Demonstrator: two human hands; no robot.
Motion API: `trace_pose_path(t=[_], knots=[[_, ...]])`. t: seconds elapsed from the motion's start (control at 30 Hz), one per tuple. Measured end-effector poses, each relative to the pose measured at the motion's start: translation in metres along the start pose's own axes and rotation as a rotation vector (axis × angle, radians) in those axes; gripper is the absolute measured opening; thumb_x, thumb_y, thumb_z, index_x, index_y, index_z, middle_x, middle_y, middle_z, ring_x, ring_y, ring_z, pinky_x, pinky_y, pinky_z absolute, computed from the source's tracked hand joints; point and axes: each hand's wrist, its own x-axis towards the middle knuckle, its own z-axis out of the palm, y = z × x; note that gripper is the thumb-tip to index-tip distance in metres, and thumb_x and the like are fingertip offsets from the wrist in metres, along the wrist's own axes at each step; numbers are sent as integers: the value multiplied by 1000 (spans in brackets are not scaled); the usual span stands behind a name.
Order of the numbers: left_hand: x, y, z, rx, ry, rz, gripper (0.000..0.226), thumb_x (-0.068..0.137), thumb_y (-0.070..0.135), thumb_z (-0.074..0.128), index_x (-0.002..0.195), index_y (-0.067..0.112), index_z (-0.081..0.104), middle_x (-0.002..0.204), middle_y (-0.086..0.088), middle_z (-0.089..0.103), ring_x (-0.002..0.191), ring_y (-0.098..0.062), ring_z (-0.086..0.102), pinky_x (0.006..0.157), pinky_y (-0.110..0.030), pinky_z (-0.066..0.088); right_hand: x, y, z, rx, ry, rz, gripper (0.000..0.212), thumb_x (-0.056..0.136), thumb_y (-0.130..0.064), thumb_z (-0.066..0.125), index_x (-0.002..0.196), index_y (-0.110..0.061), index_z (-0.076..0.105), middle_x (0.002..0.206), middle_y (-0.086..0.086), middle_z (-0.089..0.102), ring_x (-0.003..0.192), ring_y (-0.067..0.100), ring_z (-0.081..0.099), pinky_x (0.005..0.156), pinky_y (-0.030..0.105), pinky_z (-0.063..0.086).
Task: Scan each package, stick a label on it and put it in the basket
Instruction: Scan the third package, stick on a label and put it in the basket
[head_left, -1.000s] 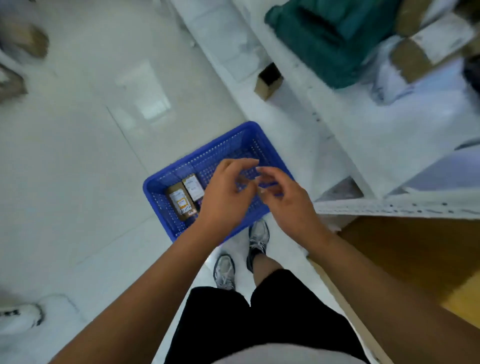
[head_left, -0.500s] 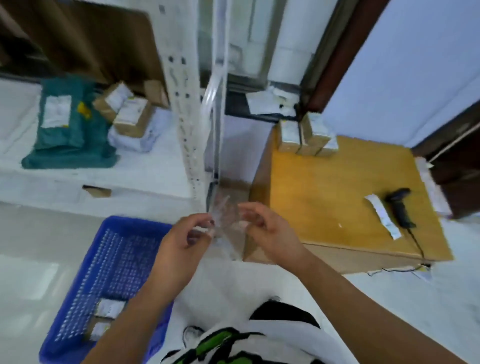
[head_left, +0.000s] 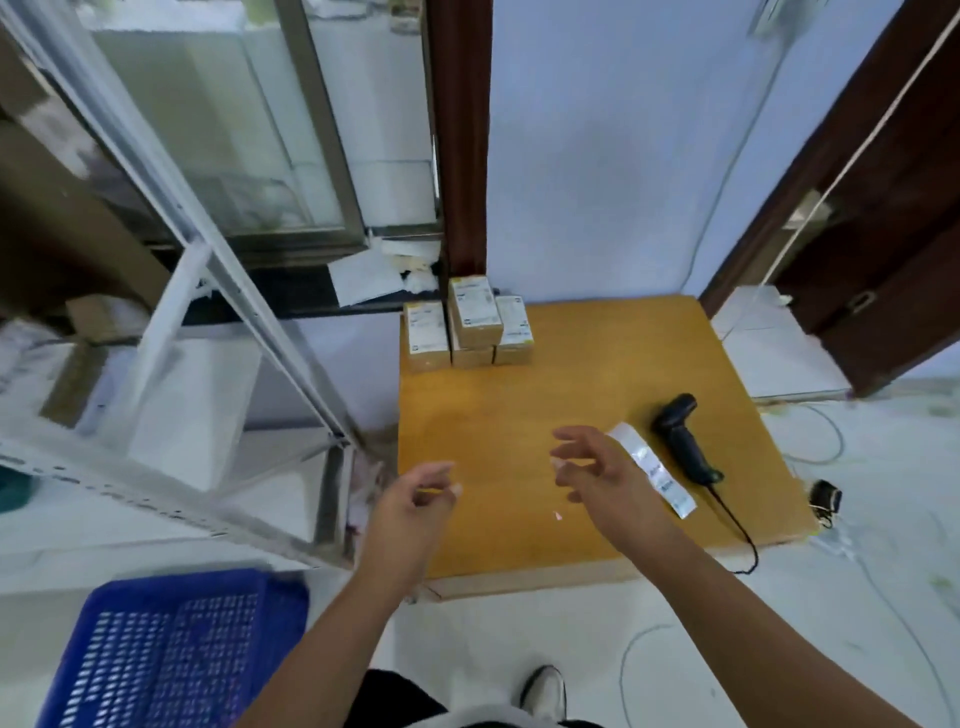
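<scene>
Evidently both hands are free at this moment: the left hand (head_left: 415, 506) hovers over the near left edge of the wooden table (head_left: 519, 395), its fingers loosely curled round nothing that shows, and the right hand (head_left: 602, 473) hangs beside it with fingers spread and slack, likewise carrying nothing. The small cardboard packages (head_left: 470, 327) are stacked well beyond both sets of fingertips, at the table's far left corner, probably pushed back to leave working room in front. Just to the outer side of the right hand's fingers lies the strip of labels (head_left: 652, 467); whether the hand touches it I cannot tell. Just past the strip lies the black barcode scanner (head_left: 683, 439), its cable trailing off the near edge. Both sit on that side likely so the right hand can take them while the left fetches a box. The blue basket (head_left: 156, 654) stands on the floor, below and left of the left fingers, handy for a drop. I judge no package is yet in hand.
</scene>
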Motion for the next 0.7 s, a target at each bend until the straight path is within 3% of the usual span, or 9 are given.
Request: trace_pose_path(t=[0.1,0.17,0.23,0.33,0.43,0.5,0.57,0.7], knots=[[45,14,20,-38,96,-28,21,96,27,72,116,30,71,104,16,69,97,-1,65,72,-11,45,49,-7,-11,30,-10,42,30,97,-21,68,115,-45,66,117,-6,70,97,21,72,84,36,61],[78,26,27,-37,142,-30,23,97,28,70,120,26,70,104,17,67,94,4,61,73,-12,43,85,-18,-9,26,-16,53,32,96,-26,67,124,-42,64,118,-10,69,97,22,73,88,43,62],[120,35,32,1,165,-42,21,99,29,67,120,26,70,107,14,68,94,0,62,73,-16,45,127,-31,0,11,-25,50,41,97,-27,66,136,-37,59,120,-12,68,97,21,72,93,48,60],[194,41,37,64,197,-66,18,101,29,64,114,25,75,114,6,72,103,-14,65,86,-30,52,192,-51,21,19,-35,60,54,100,-27,64,150,-30,48,136,-9,60,95,10,64,84,32,56],[259,43,44,111,164,-102,25,101,28,60,120,20,74,112,5,68,108,-16,61,87,-27,45,249,-59,44,12,-27,93,64,101,-23,62,158,-26,36,152,-3,51,116,16,57,90,27,44],[292,43,51,151,121,-131,35,100,33,59,131,17,69,121,1,66,112,-17,59,92,-29,45,278,-56,55,10,-16,81,63,101,-17,61,159,-22,36,152,0,52,126,20,54,93,28,42],[319,38,58,133,106,-155,41,94,41,60,128,22,70,129,1,69,120,-23,62,103,-39,49,301,-49,63,2,-25,93,63,102,-16,60,159,-21,35,146,0,53,131,22,52,94,28,40],[339,26,76,70,110,-150,31,95,37,61,120,28,76,124,7,72,112,-17,64,100,-42,53,331,-27,74,9,-47,91,53,99,-21,62,151,-24,47,133,-9,59,120,16,57,92,30,45]])
